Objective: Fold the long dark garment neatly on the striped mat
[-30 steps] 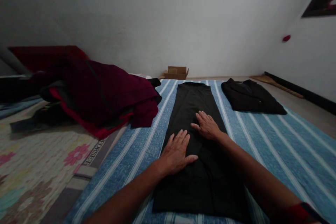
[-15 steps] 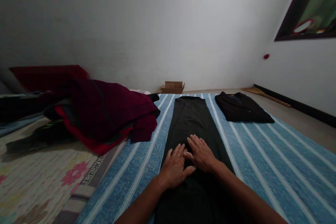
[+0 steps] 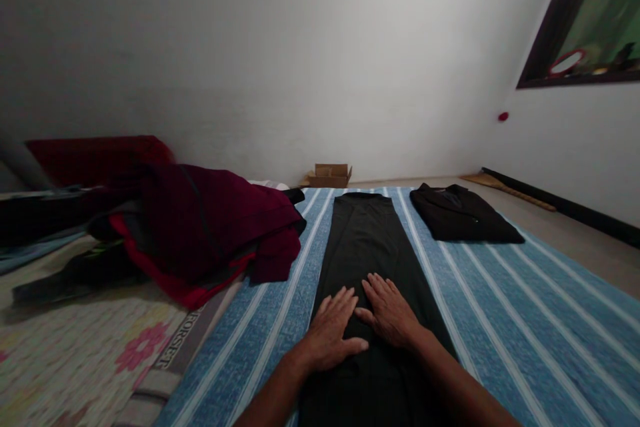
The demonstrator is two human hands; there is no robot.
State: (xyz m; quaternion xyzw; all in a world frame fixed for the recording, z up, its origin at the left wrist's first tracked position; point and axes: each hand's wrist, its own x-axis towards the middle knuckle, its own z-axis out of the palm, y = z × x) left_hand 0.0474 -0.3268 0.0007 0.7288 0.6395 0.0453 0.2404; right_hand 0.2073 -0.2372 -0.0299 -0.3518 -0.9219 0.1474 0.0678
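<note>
A pair of dark trousers (image 3: pixel 367 237), folded lengthwise, lies flat with its waistband at the far end. My left hand (image 3: pixel 330 333) rests palm down on the cloth, fingers stretched forward and thumb pointing right. Beside it, my right hand (image 3: pixel 390 312) also lies flat on the trousers, slightly farther forward, with its thumb turned toward the left hand. Neither hand grips anything. Beneath the trousers is a blue sheet with white stripes (image 3: pixel 480 280). The near end of the trousers runs out of view between my forearms.
On the left, a heap of clothes with a maroon jacket (image 3: pixel 230 213) sits partly on a flowered blanket (image 3: pixel 90 340). A folded dark garment (image 3: pixel 463 215) lies to the right. A cardboard box (image 3: pixel 330 177) stands against the wall at the back. Up right is a window (image 3: pixel 595 20).
The whole scene sits slightly lower in the picture as the view tilts up. My hands stay flat on the trousers, a little farther apart at the fingertips.
</note>
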